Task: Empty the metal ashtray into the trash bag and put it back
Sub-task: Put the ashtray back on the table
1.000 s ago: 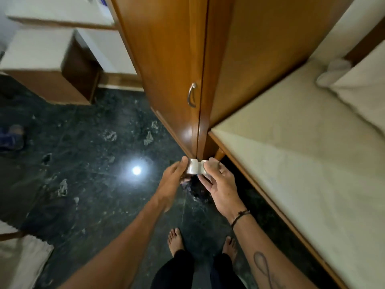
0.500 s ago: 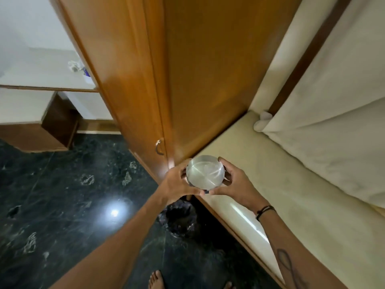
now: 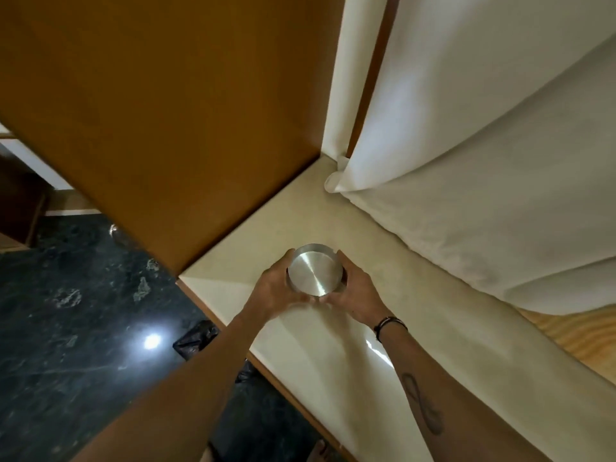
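Note:
The round metal ashtray is upright with its shiny inside facing me and nothing visible in it. My left hand grips its left rim and my right hand grips its right rim. I hold it at the near left corner of the cream ledge; I cannot tell whether it touches the surface. The black trash bag stands on the dark floor below the ledge, partly hidden by my left forearm.
A tall wooden wardrobe rises just left of the ledge. White curtains hang over the ledge's right side. The dark marble floor lies at lower left, with a bright light reflection. My bare toes show at the bottom edge.
Both hands lifted the ashtray from down over the trash bag, turned it upright, and carried it up and right over the cream ledge. The view swung upward with them.

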